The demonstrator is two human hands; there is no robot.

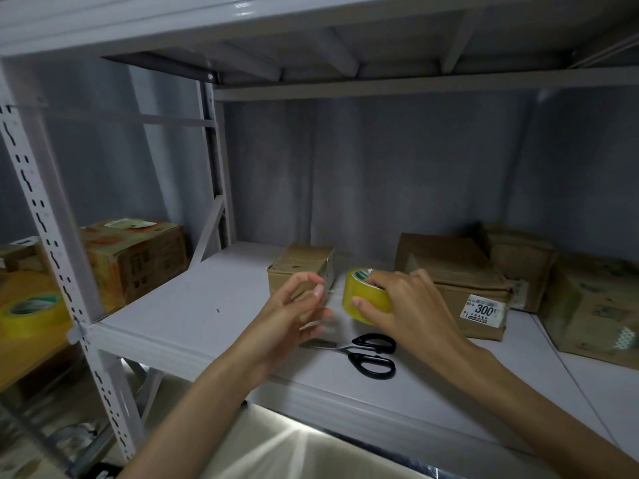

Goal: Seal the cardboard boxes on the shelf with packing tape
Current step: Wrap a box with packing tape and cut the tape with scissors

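In the head view, a yellow roll of packing tape [367, 296] is gripped by the right hand [404, 305] above the white shelf [193, 305], while the tape's free end is pinched between the curled fingers of the left hand [297, 311]. A small cardboard box [300, 267] stands just behind; flatter boxes [460, 271] lie to the right. Black scissors [366, 352] lie on the shelf below the hands.

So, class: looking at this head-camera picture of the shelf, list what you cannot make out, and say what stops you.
- Tape's loose end: the left hand pinches near the tape roll; any clear strip is too faint.
- Scissors: blade tips hidden behind the left hand.
- Label: small print blurred, only "300" legible.
- Rightmost box: cut off by the frame edge.
- Roll's far side: covered by the right hand.
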